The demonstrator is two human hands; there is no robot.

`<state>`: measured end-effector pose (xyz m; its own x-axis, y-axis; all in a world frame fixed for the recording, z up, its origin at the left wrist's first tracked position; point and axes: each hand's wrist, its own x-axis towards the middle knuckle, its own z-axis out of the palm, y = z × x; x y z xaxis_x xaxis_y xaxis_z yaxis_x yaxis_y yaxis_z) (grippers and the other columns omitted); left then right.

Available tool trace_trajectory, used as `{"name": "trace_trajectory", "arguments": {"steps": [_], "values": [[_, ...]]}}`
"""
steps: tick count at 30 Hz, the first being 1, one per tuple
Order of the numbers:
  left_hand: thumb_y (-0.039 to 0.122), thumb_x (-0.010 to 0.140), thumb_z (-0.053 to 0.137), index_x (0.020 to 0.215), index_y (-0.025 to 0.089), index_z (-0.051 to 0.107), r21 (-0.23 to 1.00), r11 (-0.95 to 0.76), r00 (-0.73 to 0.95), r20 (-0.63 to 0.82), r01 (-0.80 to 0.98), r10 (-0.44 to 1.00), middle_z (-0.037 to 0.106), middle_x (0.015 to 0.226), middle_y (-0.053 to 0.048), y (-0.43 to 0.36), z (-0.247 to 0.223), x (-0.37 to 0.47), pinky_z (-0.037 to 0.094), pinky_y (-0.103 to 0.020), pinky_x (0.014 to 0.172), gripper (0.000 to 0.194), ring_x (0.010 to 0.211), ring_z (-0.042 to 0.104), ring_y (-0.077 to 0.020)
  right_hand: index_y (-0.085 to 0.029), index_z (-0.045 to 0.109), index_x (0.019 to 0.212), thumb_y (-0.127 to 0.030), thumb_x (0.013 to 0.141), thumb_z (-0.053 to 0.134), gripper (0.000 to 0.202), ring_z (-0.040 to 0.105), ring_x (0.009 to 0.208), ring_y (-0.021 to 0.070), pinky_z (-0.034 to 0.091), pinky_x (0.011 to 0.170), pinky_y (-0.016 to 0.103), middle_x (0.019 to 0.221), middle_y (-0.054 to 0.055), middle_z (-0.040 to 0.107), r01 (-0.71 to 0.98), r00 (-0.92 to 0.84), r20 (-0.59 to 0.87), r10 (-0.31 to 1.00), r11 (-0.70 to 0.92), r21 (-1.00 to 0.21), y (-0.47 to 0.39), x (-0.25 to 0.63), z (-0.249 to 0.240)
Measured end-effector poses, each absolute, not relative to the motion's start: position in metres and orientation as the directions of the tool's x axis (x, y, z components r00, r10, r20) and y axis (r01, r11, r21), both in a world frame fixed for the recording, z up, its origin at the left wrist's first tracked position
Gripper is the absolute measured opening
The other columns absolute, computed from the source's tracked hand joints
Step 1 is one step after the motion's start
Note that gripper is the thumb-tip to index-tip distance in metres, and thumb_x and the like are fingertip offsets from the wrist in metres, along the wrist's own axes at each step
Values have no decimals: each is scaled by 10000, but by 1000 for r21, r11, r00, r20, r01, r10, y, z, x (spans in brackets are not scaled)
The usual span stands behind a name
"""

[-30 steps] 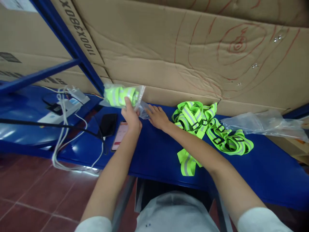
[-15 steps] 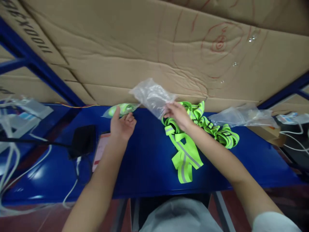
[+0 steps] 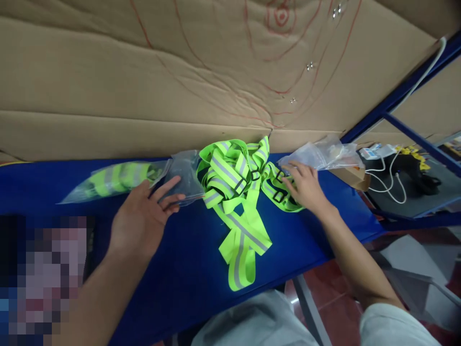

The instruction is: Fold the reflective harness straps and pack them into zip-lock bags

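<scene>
Several neon yellow-green reflective straps [image 3: 239,230] with grey stripes and black buckles lie in a tangled pile on the blue table. My left hand [image 3: 144,214] is left of the pile, palm turned inward and fingers apart. Just beyond its fingers lies a flat clear plastic bag [image 3: 185,175]. Behind that hand is a clear bag with a rolled reflective strap [image 3: 118,179] inside. My right hand [image 3: 304,187] reaches over the buckled loops at the pile's right end. Its fingers are curved and spread, with the tips at the straps; a firm grip does not show.
More clear plastic bags [image 3: 324,154] lie at the back right, beside an open cardboard box [image 3: 349,179]. A cardboard wall [image 3: 108,72] closes off the back. A blue metal frame [image 3: 403,86] and white cables [image 3: 391,185] are to the right.
The view has swung to the right. My right hand has let go of the clear bag, which now lies beside the pile, and has moved to the straps' right end. My left hand remains open.
</scene>
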<state>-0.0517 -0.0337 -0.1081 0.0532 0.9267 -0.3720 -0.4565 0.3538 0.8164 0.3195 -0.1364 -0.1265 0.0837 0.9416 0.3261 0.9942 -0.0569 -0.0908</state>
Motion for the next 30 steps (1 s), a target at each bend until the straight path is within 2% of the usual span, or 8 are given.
{"name": "trace_trajectory", "arguments": {"steps": [6, 10, 15, 17, 20, 26, 28, 30], "values": [[238, 1044, 336, 1035, 68, 641, 620, 544, 99, -604, -565, 791, 714, 781, -112, -28, -102, -49, 407, -157, 355, 350, 454, 500, -84, -197, 724, 1152, -511, 1080, 339, 502, 640, 1168, 324, 456, 1007, 504, 1186, 146, 742, 965, 254, 256, 933, -226, -132, -137, 359, -151], [335, 1083, 240, 1076, 96, 625, 607, 470, -10, -619, -641, 785, 649, 670, -56, -19, -100, -57, 399, -134, 354, 453, 446, 483, -81, -258, 680, 1294, -575, 1071, 364, 500, 588, 1305, 306, 418, 1085, 514, 1384, 114, 670, 973, 194, 206, 959, -162, -163, -143, 359, -150], [540, 1071, 193, 896, 184, 560, 700, 298, -141, -496, -649, 857, 482, 588, 23, -19, -99, -63, 389, -158, 376, 539, 421, 402, -80, -271, 447, 1577, -758, 930, 529, 814, 468, 1428, 458, 424, 1057, 676, 1630, 188, 427, 916, 393, 116, 912, -378, -131, -166, 375, -142], [490, 1051, 240, 778, 186, 519, 744, 297, -134, -459, -599, 878, 366, 559, 44, -22, -98, -60, 314, -162, 355, 494, 406, 307, -74, -270, 435, 1587, -760, 871, 616, 887, 516, 1368, 478, 471, 1004, 664, 1590, 191, 478, 909, 408, 36, 912, -402, -113, -171, 378, -141], [360, 931, 424, 676, 186, 506, 818, 283, -93, -376, -500, 922, 307, 550, 42, -28, -96, -49, 252, -174, 347, 319, 419, 248, -77, -272, 577, 1461, -635, 885, 671, 687, 639, 1192, 418, 513, 964, 600, 1422, 156, 630, 916, 389, 60, 919, -380, -128, -169, 375, -139], [241, 684, 656, 621, 183, 611, 922, -14, -119, -35, -386, 992, 436, 504, 16, -48, -112, -31, 283, -204, 361, 97, 430, 366, -97, -231, 704, 1139, -535, 896, 695, 389, 692, 1093, 287, 525, 1001, 451, 1170, 99, 738, 828, 408, 362, 838, -173, -533, -159, 360, -130], [277, 713, 753, 675, 176, 678, 949, -55, 12, 62, -312, 998, 507, 512, 5, -60, -120, -28, 314, -200, 381, 131, 444, 444, -109, -227, 694, 1132, -558, 902, 692, 403, 698, 1054, 267, 542, 967, 428, 1157, 94, 738, 719, 476, 399, 783, -85, -690, -158, 350, -126], [384, 753, 816, 766, 177, 724, 941, 113, 308, -10, -320, 951, 582, 574, -20, -70, -127, -26, 374, -210, 396, 227, 471, 512, -132, -233, 681, 1178, -573, 916, 676, 429, 699, 1054, 255, 553, 946, 409, 1192, 96, 724, 615, 508, 404, 761, 8, -788, -160, 337, -121]]}}
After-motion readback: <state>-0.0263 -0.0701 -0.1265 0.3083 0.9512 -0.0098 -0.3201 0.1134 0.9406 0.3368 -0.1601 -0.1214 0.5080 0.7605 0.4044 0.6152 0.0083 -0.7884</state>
